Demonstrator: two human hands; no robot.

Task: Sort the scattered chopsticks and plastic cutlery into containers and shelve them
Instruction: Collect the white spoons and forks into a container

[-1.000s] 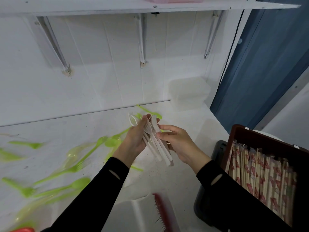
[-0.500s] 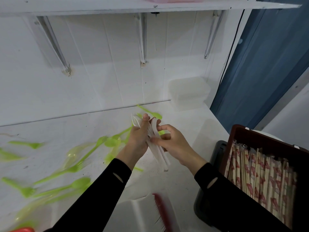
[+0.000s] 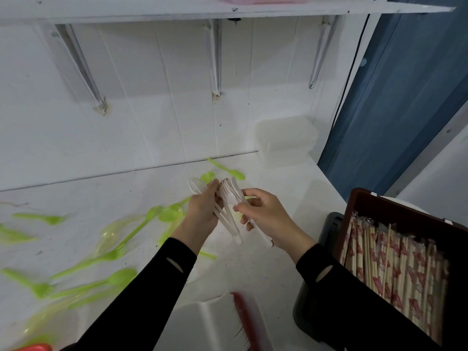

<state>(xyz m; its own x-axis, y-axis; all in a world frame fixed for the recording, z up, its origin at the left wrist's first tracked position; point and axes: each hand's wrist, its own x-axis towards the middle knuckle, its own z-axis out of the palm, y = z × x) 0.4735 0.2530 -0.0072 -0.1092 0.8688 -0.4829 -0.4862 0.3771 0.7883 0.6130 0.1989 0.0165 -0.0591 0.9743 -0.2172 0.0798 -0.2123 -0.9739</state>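
Blurry translucent green plastic forks and spoons (image 3: 114, 254) litter the left side of the white counter (image 3: 268, 272). Mid-frame, the left hand (image 3: 202, 214) curls round a bunch of white plastic cutlery (image 3: 228, 196) and the right hand (image 3: 268, 216) grips one handle. Lower right, paper-wrapped chopsticks (image 3: 395, 262) fill a brown plastic crate (image 3: 405, 211), cut off by the edge.

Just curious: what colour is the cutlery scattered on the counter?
Lime green and slightly see-through; the scattered cutlery shows best in the head view.

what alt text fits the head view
A left hand and a right hand hold white plastic forks over a white counter. Green cutlery lies scattered to the left; a brown box of wrapped chopsticks stands right.
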